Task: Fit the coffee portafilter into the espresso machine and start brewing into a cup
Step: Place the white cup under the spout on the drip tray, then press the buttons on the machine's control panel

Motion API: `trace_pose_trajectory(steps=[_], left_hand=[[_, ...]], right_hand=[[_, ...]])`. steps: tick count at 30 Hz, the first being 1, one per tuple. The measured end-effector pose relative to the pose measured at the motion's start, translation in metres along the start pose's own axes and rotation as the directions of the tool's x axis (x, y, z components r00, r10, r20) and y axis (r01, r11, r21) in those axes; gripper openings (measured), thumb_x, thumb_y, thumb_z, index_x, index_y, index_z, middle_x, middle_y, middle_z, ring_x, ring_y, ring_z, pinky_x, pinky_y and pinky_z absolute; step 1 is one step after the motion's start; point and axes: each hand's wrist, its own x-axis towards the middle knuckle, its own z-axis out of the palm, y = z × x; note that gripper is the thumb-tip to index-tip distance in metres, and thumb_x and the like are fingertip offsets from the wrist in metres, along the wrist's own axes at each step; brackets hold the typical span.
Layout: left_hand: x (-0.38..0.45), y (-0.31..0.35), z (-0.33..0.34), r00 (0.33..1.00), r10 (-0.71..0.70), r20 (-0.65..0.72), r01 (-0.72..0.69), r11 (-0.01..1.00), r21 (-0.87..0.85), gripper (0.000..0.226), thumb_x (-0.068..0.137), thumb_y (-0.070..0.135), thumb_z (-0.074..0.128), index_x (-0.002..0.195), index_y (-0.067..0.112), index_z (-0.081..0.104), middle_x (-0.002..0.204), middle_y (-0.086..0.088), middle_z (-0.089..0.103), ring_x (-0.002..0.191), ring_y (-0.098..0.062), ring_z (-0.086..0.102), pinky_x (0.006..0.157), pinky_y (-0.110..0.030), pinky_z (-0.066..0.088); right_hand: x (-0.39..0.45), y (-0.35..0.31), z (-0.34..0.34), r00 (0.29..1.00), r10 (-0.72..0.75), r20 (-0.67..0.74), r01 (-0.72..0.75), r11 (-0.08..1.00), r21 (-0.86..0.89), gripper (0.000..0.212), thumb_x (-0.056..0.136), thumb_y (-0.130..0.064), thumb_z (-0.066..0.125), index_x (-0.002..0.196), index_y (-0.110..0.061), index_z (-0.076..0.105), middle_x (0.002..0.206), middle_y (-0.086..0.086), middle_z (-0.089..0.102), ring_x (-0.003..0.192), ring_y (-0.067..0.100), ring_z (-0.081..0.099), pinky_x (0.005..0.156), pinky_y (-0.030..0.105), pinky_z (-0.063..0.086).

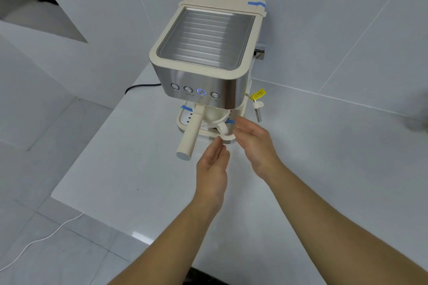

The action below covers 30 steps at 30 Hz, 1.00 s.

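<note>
A cream and steel espresso machine stands on a white counter. Its portafilter sits under the brew head, the cream handle sticking out toward me and to the left. A white cup rests on the drip tray beneath the brew head, its handle facing me. One round button on the front panel glows blue. My left hand is open, fingers pointing at the tray's front edge. My right hand is open just right of the cup, fingertips close to it, holding nothing.
A steam wand with a yellow tag hangs at the machine's right side. A black power cord runs off behind the machine to the left. The counter edge drops to a tiled floor with a white cable.
</note>
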Motion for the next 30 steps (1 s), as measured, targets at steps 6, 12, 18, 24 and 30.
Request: trace_pose_trajectory(steps=[6,12,18,24,30], left_hand=[[-0.036,0.033,-0.034,0.98,0.054,0.189,-0.08,0.988,0.132,0.029,0.095,0.004,0.06,0.113,0.022,0.074,0.116,0.007,0.075,0.116,-0.006,0.065,0.104,-0.031,0.048],[-0.04,0.093,-0.059,0.873,0.285,0.396,-0.401,0.881,0.25,0.026,0.09,0.004,0.066,0.104,0.024,0.075,0.102,0.013,0.078,0.099,-0.001,0.069,0.08,-0.013,0.051],[-0.012,0.146,-0.077,0.701,0.512,0.496,-0.713,0.524,0.466,0.025,0.085,0.028,0.066,0.104,0.044,0.069,0.112,0.019,0.071,0.109,0.001,0.064,0.087,-0.007,0.047],[0.028,0.19,-0.079,0.516,0.546,0.661,-0.832,0.134,0.539,0.03,0.087,0.031,0.063,0.113,0.019,0.073,0.113,0.01,0.07,0.106,-0.008,0.064,0.091,-0.017,0.049],[0.065,0.212,-0.072,0.484,0.346,0.804,-0.786,-0.232,0.573,0.057,0.083,0.039,0.062,0.135,0.016,0.059,0.145,-0.006,0.055,0.13,-0.026,0.053,0.107,-0.036,0.038]], right_hand=[[-0.032,-0.017,-0.008,0.997,-0.024,-0.073,0.025,1.0,0.006,0.022,0.087,-0.017,0.069,0.103,-0.032,0.072,0.115,-0.002,0.073,0.111,0.016,0.066,0.105,0.044,0.048],[-0.061,-0.065,-0.009,0.963,-0.231,-0.139,0.219,0.971,-0.096,0.023,0.092,-0.008,0.063,0.105,-0.025,0.07,0.104,-0.007,0.073,0.09,-0.004,0.067,0.078,0.01,0.049],[-0.069,-0.103,0.003,0.894,-0.431,-0.123,0.335,0.825,-0.454,0.032,0.092,-0.019,0.06,0.124,-0.023,0.066,0.116,-0.009,0.067,0.109,0.008,0.062,0.094,0.026,0.047],[-0.059,-0.126,0.024,0.802,-0.57,0.18,0.463,0.402,-0.79,0.04,0.096,-0.022,0.056,0.136,-0.016,0.057,0.145,-0.002,0.054,0.133,0.016,0.047,0.105,0.019,0.029],[-0.038,-0.137,0.033,0.798,-0.532,0.282,0.441,0.197,-0.876,0.033,0.095,-0.017,0.051,0.127,-0.011,0.059,0.137,0.008,0.057,0.125,0.024,0.049,0.099,0.039,0.044]])
